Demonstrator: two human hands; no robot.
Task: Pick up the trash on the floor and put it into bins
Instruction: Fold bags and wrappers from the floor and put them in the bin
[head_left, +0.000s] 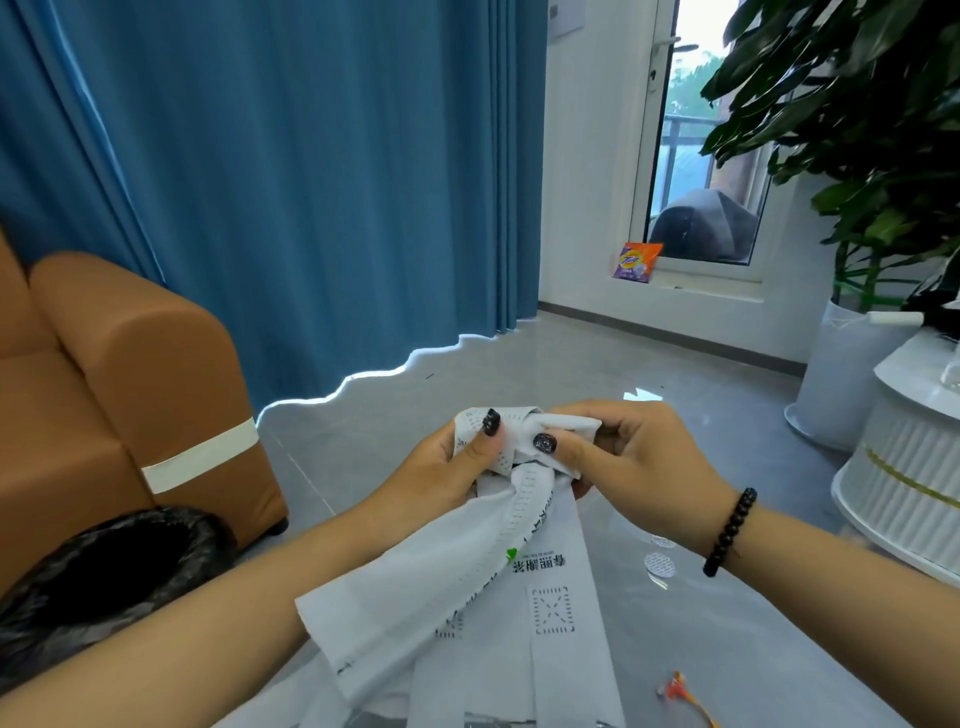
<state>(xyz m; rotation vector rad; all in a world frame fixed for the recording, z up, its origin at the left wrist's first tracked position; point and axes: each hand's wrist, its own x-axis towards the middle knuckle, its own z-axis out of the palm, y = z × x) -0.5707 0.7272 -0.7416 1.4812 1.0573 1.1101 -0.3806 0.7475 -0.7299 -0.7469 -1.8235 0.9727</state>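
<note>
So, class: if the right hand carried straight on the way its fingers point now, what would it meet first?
The right hand points leftward, fingers closed on the white bag. Straight on, it would probably meet the left hand, gripping the same bunched bag just beside it. Depth looks similar, though one view can't confirm it.

A white paper bag (467, 587) with black printed characters, a small green mark and a dotted square emblem hangs crumpled in mid-air over the grey floor (519, 364); its upper end is bunched and twisted, its lower part spreading flat toward the bottom edge of the view. A bin lined with a black bag (104, 582) stands at lower left, its mouth open. On the floor to the right of the paper bag lie two small round white discs (660, 564), close together, and a small orange and red scrap (680, 691). Far off, an orange and purple packet (636, 262) leans upright against the glass door's frame.
</note>
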